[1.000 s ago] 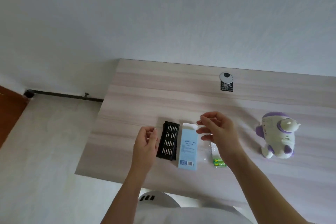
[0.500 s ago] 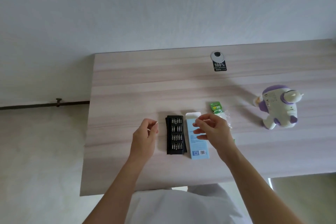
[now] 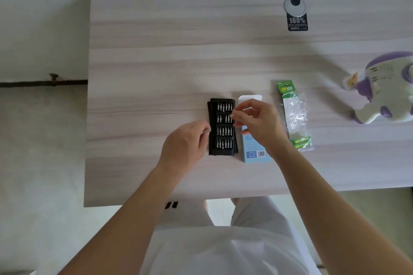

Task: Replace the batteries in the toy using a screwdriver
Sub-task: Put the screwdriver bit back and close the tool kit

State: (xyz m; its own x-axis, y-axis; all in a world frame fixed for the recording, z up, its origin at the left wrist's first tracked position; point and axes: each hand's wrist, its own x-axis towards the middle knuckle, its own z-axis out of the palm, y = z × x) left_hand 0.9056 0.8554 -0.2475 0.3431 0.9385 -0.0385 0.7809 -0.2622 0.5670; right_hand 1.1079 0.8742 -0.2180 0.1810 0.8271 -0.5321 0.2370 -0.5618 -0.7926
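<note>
A black tray of screwdriver bits point(image 3: 222, 128) lies flat in the middle of the wooden desk point(image 3: 156, 51). My left hand point(image 3: 185, 140) is at its left edge, fingers curled round a thin grey screwdriver whose tip point(image 3: 206, 131) just shows. My right hand point(image 3: 257, 123) reaches over from the right, thumb and forefinger pinching a small bit at the tray's second row. A green and clear battery pack point(image 3: 292, 114) lies to the right. The white and purple toy point(image 3: 384, 89) sits at the far right, partly cut off by the frame.
A light blue box point(image 3: 254, 152) lies beside the tray, partly under my right hand. A cable grommet with a black sticker point(image 3: 296, 14) sits near the desk's far edge. The desk's left edge and the floor lie to the left.
My right hand has moved left from over the blue box to the bit tray. My left hand has closed in on the tray's left edge. The view has tilted further down.
</note>
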